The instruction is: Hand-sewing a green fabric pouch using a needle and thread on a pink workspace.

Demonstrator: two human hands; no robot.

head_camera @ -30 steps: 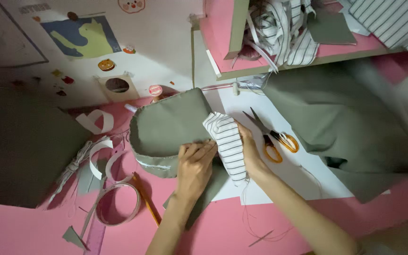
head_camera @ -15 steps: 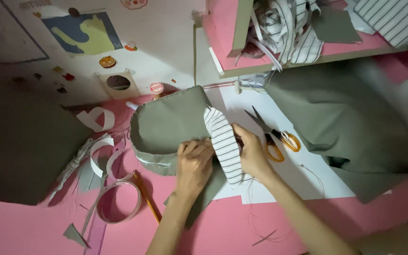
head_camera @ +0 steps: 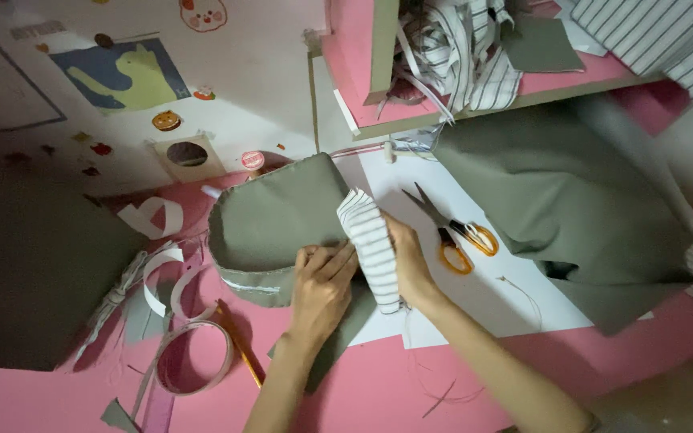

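A grey-green fabric piece (head_camera: 270,220), shaped like a shallow round pouch, lies on the pink surface (head_camera: 378,385). My left hand (head_camera: 322,293) presses flat on its near edge. A white strip of fabric with dark stripes (head_camera: 372,244) stands folded along the pouch's right side, and my right hand (head_camera: 411,265) grips it from the right. Both hands touch at the seam where striped and grey fabric meet.
Orange-handled scissors (head_camera: 452,236) lie on white paper (head_camera: 483,297) right of my hands. A large grey-green cloth (head_camera: 571,200) spreads at right. White paper strips (head_camera: 162,273), a tape loop (head_camera: 194,361) and an orange pencil (head_camera: 241,353) lie at left. A pink shelf (head_camera: 443,96) holds striped scraps.
Both hands have stayed on the pouch and striped strip, shifting slightly; the striped piece now stands a little more upright against the pouch edge.
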